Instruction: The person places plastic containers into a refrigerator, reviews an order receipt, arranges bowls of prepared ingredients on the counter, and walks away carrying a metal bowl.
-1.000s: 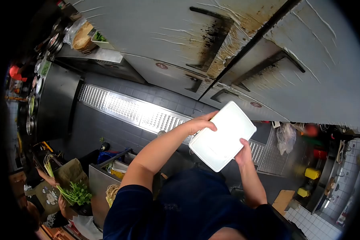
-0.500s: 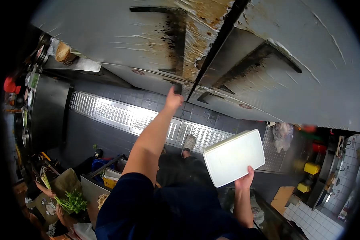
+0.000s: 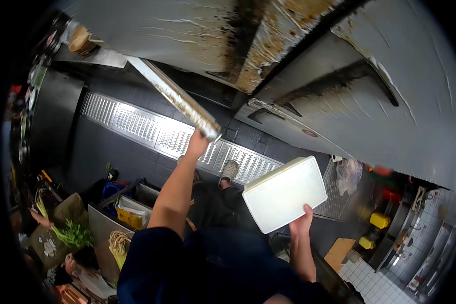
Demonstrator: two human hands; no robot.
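Observation:
My left hand [image 3: 198, 144] is at the outer end of a lower refrigerator door [image 3: 172, 96], which stands swung out with its edge facing me. The fingers curl behind that edge and are partly hidden. In my right hand [image 3: 302, 221] is a white rectangular plastic container [image 3: 285, 195], gripped by its near right side, with the thumb on its flat white face. Above the opened door is the stained upper door [image 3: 187, 30] with peeling film. The lower door [image 3: 283, 124] to the right is closed.
A metal drain grate [image 3: 137, 122] crosses the dark tiled floor. At lower left, another person's hands hold leafy green stalks [image 3: 73, 234] beside a steel counter [image 3: 104, 230]. A plastic bag [image 3: 348, 175] lies on the right, near yellow containers [image 3: 380, 220].
My left hand has pulled the lower left refrigerator door outward, towards me. The white container stays in my right hand and has shifted slightly left in view.

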